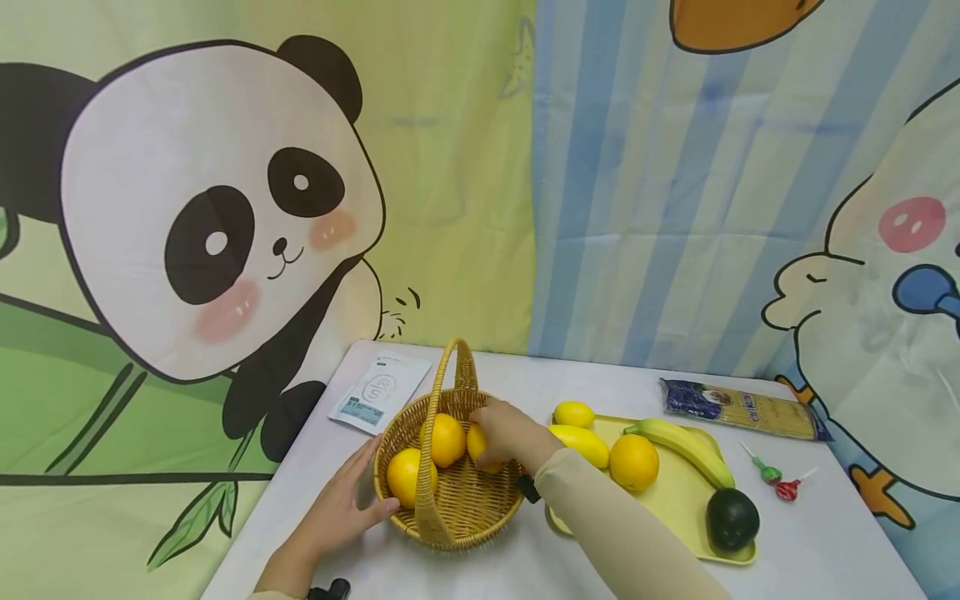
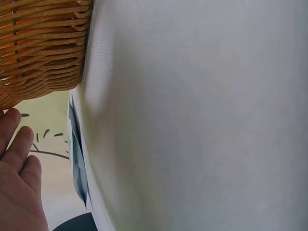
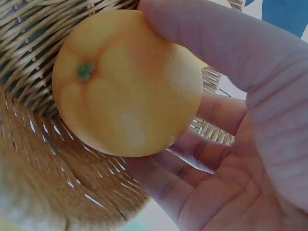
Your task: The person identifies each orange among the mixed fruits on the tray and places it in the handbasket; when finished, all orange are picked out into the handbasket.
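My right hand reaches into the wicker basket and grips an orange, thumb on one side and fingers around the other. In the head view that orange lies partly behind the hand. Two more oranges, one near the middle and one at the left, sit in the basket beside it. My left hand rests against the basket's left side with its fingers extended. In the left wrist view, the left fingers appear beside the woven wall.
Right of the basket, a yellow tray carries an orange, a banana, yellow fruits and a dark green avocado-like fruit. A noodle packet, two lollipops and a white pouch lie around.
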`<action>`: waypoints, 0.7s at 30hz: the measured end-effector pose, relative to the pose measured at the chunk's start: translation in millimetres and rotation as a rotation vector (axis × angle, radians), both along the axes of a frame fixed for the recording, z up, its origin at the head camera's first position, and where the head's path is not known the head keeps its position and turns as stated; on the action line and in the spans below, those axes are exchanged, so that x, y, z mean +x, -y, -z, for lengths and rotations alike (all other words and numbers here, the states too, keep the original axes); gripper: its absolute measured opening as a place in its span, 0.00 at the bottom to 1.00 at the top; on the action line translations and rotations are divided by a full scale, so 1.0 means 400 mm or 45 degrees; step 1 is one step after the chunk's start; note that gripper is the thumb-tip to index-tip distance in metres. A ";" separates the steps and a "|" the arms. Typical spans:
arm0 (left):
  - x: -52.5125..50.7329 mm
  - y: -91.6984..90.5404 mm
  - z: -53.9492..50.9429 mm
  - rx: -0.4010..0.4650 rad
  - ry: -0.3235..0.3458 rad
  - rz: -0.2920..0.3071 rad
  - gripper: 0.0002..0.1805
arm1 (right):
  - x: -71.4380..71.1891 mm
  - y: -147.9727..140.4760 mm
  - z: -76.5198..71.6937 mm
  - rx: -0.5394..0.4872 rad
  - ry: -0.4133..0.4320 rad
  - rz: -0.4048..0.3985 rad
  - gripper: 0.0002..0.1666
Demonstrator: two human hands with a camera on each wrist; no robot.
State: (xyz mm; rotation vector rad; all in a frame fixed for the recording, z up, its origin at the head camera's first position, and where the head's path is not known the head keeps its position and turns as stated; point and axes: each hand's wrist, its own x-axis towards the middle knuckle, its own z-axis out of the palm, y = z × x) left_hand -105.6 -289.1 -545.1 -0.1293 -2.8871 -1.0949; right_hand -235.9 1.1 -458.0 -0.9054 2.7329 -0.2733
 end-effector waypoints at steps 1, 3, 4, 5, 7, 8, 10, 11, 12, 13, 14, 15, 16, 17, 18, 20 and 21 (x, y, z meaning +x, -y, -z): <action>0.000 0.000 0.001 -0.003 -0.004 0.001 0.58 | 0.000 -0.002 -0.001 -0.002 0.002 0.001 0.42; -0.001 0.001 0.002 -0.006 -0.010 0.007 0.58 | 0.001 -0.005 -0.005 -0.010 0.010 0.002 0.42; -0.001 0.001 0.002 -0.005 -0.010 0.007 0.58 | 0.000 -0.006 -0.006 -0.014 0.014 0.004 0.42; -0.001 0.001 0.001 -0.006 -0.009 0.006 0.58 | 0.000 -0.008 -0.007 -0.018 0.022 0.006 0.43; -0.002 0.000 0.000 -0.004 -0.001 0.001 0.58 | 0.000 -0.011 -0.010 -0.028 0.036 0.009 0.44; -0.002 0.000 -0.001 -0.003 0.003 0.000 0.58 | 0.000 -0.013 -0.012 -0.031 0.037 0.006 0.44; -0.002 -0.001 -0.001 -0.004 0.011 -0.003 0.58 | -0.002 -0.015 -0.016 -0.037 0.033 -0.001 0.45; -0.002 -0.001 -0.001 -0.005 0.014 -0.002 0.58 | -0.003 -0.017 -0.020 -0.042 0.032 -0.003 0.45; -0.003 -0.001 -0.001 -0.004 0.015 -0.002 0.58 | -0.004 -0.018 -0.024 -0.041 0.025 -0.009 0.45; -0.002 -0.001 -0.001 -0.003 0.018 0.001 0.58 | -0.006 -0.020 -0.029 -0.044 0.014 -0.017 0.45; -0.002 -0.001 -0.002 -0.003 0.019 0.002 0.58 | -0.006 -0.022 -0.034 -0.050 0.009 -0.019 0.45; -0.002 -0.001 -0.002 -0.002 0.019 0.003 0.57 | -0.007 -0.025 -0.039 -0.056 0.003 -0.022 0.44; -0.002 -0.001 -0.002 -0.002 0.015 0.004 0.57 | -0.007 -0.028 -0.046 -0.065 -0.005 -0.025 0.44; -0.002 -0.002 -0.002 -0.004 0.012 0.004 0.57 | -0.007 -0.031 -0.052 -0.073 -0.014 -0.027 0.44; -0.002 -0.002 -0.002 -0.006 0.009 0.005 0.57 | -0.007 -0.036 -0.058 -0.086 -0.024 -0.027 0.44; -0.002 -0.002 -0.002 -0.012 0.001 0.005 0.57 | -0.004 -0.047 -0.074 -0.141 -0.021 -0.014 0.43; -0.003 -0.002 -0.001 -0.015 -0.003 0.005 0.57 | -0.004 -0.053 -0.081 -0.170 -0.022 -0.012 0.43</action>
